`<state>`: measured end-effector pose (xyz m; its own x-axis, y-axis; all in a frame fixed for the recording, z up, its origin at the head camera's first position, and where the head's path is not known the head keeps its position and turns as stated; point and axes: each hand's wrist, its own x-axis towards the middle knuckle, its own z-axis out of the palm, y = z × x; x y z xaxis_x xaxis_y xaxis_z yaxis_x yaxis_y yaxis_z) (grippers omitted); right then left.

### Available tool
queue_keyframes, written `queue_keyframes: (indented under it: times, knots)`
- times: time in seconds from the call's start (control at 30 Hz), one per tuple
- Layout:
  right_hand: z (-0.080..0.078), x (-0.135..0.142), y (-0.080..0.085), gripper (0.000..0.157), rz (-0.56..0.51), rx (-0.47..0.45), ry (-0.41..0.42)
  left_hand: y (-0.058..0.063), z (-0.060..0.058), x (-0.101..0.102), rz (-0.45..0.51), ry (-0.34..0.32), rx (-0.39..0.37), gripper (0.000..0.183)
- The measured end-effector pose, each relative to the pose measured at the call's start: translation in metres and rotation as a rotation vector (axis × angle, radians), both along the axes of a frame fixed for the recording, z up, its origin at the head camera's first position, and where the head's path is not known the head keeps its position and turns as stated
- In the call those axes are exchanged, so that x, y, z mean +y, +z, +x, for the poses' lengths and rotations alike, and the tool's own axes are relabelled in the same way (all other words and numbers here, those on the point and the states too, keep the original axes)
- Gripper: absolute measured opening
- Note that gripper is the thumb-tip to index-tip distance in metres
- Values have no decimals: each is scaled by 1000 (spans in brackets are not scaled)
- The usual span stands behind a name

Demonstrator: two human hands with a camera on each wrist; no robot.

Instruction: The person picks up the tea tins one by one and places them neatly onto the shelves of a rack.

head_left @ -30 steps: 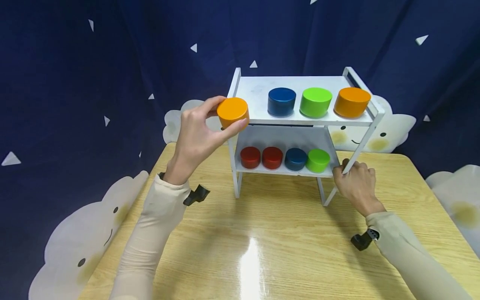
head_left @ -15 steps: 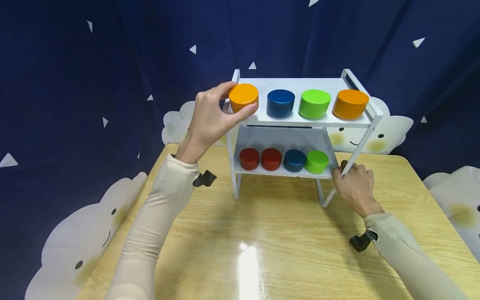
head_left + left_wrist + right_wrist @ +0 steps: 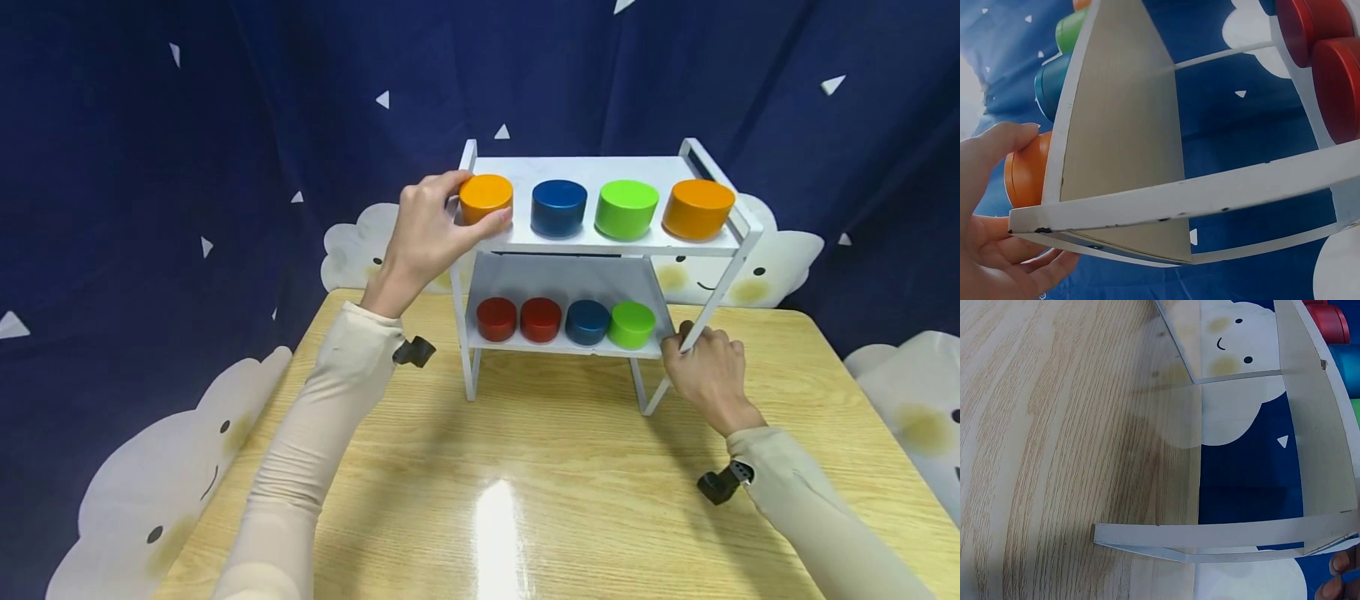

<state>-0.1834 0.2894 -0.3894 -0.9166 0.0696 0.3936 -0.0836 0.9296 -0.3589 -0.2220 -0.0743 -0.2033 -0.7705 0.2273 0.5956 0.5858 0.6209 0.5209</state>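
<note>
My left hand (image 3: 429, 237) grips an orange round tin (image 3: 485, 198) between thumb and fingers at the left end of the top shelf of a white two-tier rack (image 3: 577, 248). In the left wrist view that tin (image 3: 1027, 172) sits against the shelf surface. To its right on the same shelf stand a blue tin (image 3: 558, 208), a green tin (image 3: 627, 209) and another orange tin (image 3: 698, 210). My right hand (image 3: 708, 371) grips the rack's right side at the lower shelf; its fingertips are partly hidden behind the frame.
The lower shelf carries two red tins (image 3: 540, 320), a blue tin (image 3: 587, 322) and a green tin (image 3: 632, 325). The rack stands on a wooden table (image 3: 420, 500). Behind it hangs a dark blue curtain (image 3: 337, 92) with cloud and triangle shapes.
My left hand has carried the orange tin right from beside the rack onto the left end of the top shelf, lowering it slightly at the end. My right hand has stayed on the rack.
</note>
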Motion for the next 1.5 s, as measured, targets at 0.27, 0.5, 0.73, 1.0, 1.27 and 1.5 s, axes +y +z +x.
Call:
queue_keyframes:
  times: [0.27,0.5,0.73,1.0,1.27,1.5]
  knots:
    - [1,3,1,35,-9,-1,-5,-1,-1,3,-20,-10,6,60]
    - [4,4,-1,35,-9,-7,3,-3,0,6,-37,9,-5,64]
    - [3,2,3,35,-10,22,-1,2,0,6,-34,2,18,63]
    - [4,3,3,35,-5,8,-9,-3,1,6,-32,23,-6,66]
    - [4,4,4,37,-14,-6,-14,-1,2,8,-25,26,-5,67]
    - [5,4,3,37,-11,-10,-21,-3,5,7,-9,32,-22,68]
